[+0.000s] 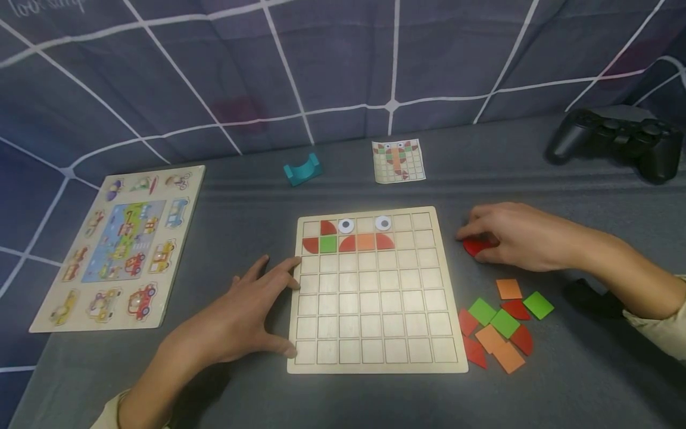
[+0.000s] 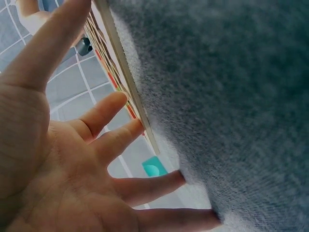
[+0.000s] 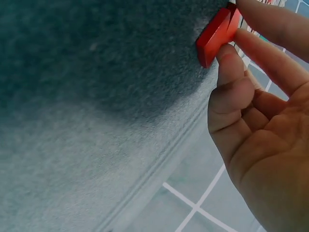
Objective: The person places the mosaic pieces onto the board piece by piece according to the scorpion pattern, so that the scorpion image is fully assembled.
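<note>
A square wooden grid board (image 1: pixel 377 298) lies flat in the head view. Its top rows carry red quarter-circle tiles, a green square tile (image 1: pixel 328 244), an orange square tile (image 1: pixel 366 241) and two round eye tiles (image 1: pixel 345 226). My left hand (image 1: pixel 243 316) has its fingers spread, with thumb and fingertips at the board's left edge. To the right of the board, my right hand (image 1: pixel 517 237) pinches a red curved-edge tile (image 1: pixel 476 245) between thumb and fingers, low over the cloth. In the right wrist view that red tile (image 3: pixel 215 38) shows at the fingertips, a dark seam near its top.
Several loose red, green and orange tiles (image 1: pixel 505 323) lie in a pile right of the board. Behind it are a small printed pattern card (image 1: pixel 398 170) and a teal curved piece (image 1: pixel 303 171). A vehicle puzzle board (image 1: pixel 177 250) lies left, a black game controller (image 1: pixel 616 143) far right.
</note>
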`<state>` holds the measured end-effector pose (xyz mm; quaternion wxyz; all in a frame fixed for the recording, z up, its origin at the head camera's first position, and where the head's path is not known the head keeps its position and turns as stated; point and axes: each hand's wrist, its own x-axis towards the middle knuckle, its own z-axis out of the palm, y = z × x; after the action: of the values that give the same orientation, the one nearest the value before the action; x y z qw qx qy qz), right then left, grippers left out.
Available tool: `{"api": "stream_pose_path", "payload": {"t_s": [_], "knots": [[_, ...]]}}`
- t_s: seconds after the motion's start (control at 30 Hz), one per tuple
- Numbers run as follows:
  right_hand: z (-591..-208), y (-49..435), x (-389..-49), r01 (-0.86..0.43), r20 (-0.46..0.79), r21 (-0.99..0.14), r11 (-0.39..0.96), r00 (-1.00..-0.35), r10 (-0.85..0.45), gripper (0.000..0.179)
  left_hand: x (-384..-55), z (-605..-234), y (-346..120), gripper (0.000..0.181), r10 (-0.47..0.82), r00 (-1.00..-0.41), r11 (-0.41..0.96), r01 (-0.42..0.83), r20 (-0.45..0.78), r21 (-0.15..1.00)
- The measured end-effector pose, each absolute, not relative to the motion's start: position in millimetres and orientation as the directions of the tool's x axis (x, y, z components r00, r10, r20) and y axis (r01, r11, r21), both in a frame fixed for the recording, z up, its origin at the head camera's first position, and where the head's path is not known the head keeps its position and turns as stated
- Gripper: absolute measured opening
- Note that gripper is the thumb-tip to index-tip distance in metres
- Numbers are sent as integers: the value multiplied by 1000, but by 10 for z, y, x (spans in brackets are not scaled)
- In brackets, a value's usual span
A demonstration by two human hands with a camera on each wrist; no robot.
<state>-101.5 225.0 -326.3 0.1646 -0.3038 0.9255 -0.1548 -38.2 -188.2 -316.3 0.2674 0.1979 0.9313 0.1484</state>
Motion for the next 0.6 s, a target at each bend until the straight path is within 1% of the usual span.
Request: {"api": "stream_pose_path", "payload": {"t_s": [0.13,0.33,0.6], "knots": [[-3290,2261,-997,-482,-206,-390,784,-785,-585,39,-385,-3160,-1877,85,444,-780,881,291,-441,372],[-3328,2253,-974,-468,-145,-407,785,-815,-561,28,-394,-3155,-1867,85,437,-780,886,289,-447,363],[-3333,2243,-958,-484,-144,-362,796,-815,-561,23,-395,-3154,-1855,85,441,-782,885,298,-440,357]]}}
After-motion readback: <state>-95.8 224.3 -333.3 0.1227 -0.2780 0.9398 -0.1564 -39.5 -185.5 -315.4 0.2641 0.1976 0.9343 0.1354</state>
